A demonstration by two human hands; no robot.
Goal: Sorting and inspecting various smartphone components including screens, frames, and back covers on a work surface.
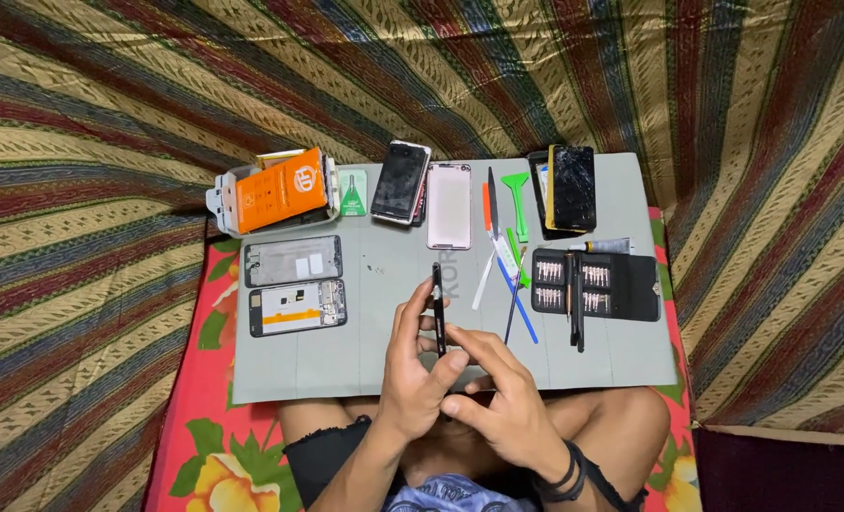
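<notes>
Left hand and right hand both pinch a phone standing on edge over the grey mat's near edge. Bare mat lies left; pry tools crowd right.

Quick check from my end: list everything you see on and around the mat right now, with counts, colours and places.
Grey work mat: one, on lap over floral cloth.
Black phone held edge-on: one, mat centre.
Opened phone frames: two, dark, mat left.
Orange box on white case: one, upper left.
Dark-screened phone: one, top centre.
Pink phone back: one, top centre.
Cracked black screens: two, top right.
Green plastic pry tool: one, right of centre.
Black screwdriver bit case: one, open, right.
Left hand: grips phone.
Right hand: touches the phone's lower end.
</notes>
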